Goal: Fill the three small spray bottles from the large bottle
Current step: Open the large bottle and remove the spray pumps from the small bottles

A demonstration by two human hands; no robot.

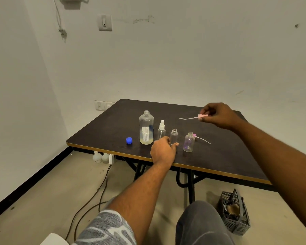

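The large clear bottle [146,128] stands uncapped on the dark table [219,156], a little pale liquid at its bottom. Its blue cap [129,140] lies to the left. Three small clear bottles stand in a row to its right. One [161,130] carries a white spray top. The middle one [174,136] is uncapped, and my left hand [163,152] grips its base. The right one [189,142] is uncapped, with a pink spray head and tube [201,138] lying behind it. My right hand [217,114] holds another pink spray head [200,116] above the table, its tube pointing left.
The table's gold-edged front rim [210,169] faces me, with black folding legs below. A dark plastic basket [234,213] sits on the floor at the right. Cables [102,186] and white adapters [102,157] lie under the table's left corner. My knees are at the bottom.
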